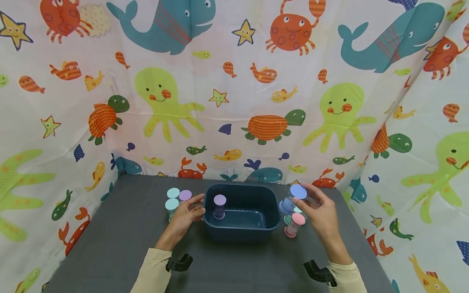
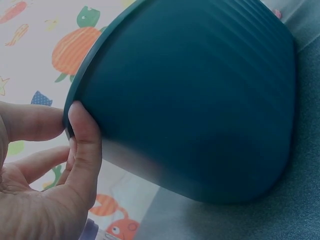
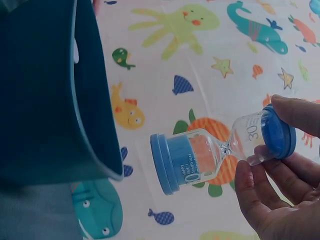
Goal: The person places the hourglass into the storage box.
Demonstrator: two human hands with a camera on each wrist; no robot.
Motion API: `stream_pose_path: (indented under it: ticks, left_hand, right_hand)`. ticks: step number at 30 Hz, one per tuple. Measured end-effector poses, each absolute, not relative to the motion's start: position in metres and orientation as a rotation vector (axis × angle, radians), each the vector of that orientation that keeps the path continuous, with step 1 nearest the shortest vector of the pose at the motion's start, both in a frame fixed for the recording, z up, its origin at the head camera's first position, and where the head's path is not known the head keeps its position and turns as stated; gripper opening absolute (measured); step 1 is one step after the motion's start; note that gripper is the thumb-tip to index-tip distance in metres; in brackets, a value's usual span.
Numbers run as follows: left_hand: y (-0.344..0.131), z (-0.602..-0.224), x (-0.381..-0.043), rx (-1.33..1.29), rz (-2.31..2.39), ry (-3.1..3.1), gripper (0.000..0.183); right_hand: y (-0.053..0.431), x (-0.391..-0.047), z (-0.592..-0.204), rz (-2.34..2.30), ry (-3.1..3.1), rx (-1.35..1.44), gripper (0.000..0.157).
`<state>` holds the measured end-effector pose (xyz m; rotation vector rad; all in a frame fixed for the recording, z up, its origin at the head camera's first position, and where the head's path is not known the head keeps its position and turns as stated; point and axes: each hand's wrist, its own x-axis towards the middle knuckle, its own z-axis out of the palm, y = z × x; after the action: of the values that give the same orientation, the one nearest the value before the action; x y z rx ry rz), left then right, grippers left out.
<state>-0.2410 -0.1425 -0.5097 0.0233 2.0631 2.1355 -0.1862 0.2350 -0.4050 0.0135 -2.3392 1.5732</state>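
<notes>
A dark blue plastic bin (image 1: pixel 242 235) stands on the table, and my left hand (image 1: pixel 182 219) pinches its left rim between thumb and fingers. That grip on the rim also shows in the left wrist view on the bin (image 2: pixel 195 100). To the right of the bin, my right hand (image 1: pixel 322 209) holds a blue-capped sandglass (image 3: pixel 202 155) by one end cap, raised off the table. In the right wrist view it lies tilted, with blue sand at both ends. A purple-capped sandglass (image 1: pixel 220 206) stands inside the bin at the left.
Left of the bin are two teal-capped sandglasses, the nearer one (image 1: pixel 171 204) partly behind my left hand, and a purple-capped one (image 1: pixel 185 195). Right of it stands a pink-capped sandglass (image 1: pixel 294 225), with teal ones partly hidden behind. A sea-animal curtain (image 1: pixel 220 122) hangs behind the grey table (image 1: pixel 234 268).
</notes>
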Motion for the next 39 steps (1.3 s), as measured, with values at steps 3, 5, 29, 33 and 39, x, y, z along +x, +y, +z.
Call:
stream_pose_path:
  ticks: [3, 5, 29, 33, 39]
  left_hand:
    - [-0.142, -0.51, -0.24, 0.023, 2.138, 2.06, 0.054]
    - [-0.142, -0.509, -0.24, 0.026, 2.138, 2.058, 0.053]
    - [-0.143, -0.508, -0.241, 0.034, 2.133, 2.062, 0.054]
    - [-0.142, -0.507, -0.241, 0.046, 2.129, 2.065, 0.054]
    - [-0.143, -0.508, -0.241, 0.044, 2.133, 2.061, 0.054]
  right_hand:
    - [0.23, -0.187, -0.405, 1.606, -2.309, 0.047, 0.049]
    - [0.226, -0.187, -0.404, 1.623, -2.291, 0.062, 0.048]
    - [0.162, -0.209, -0.406, 1.804, -2.319, 0.31, 0.052]
    - [0.154, -0.216, -0.409, 1.826, -2.329, 0.321, 0.051]
    - [0.142, -0.225, -0.415, 1.845, -2.364, 0.341, 0.051]
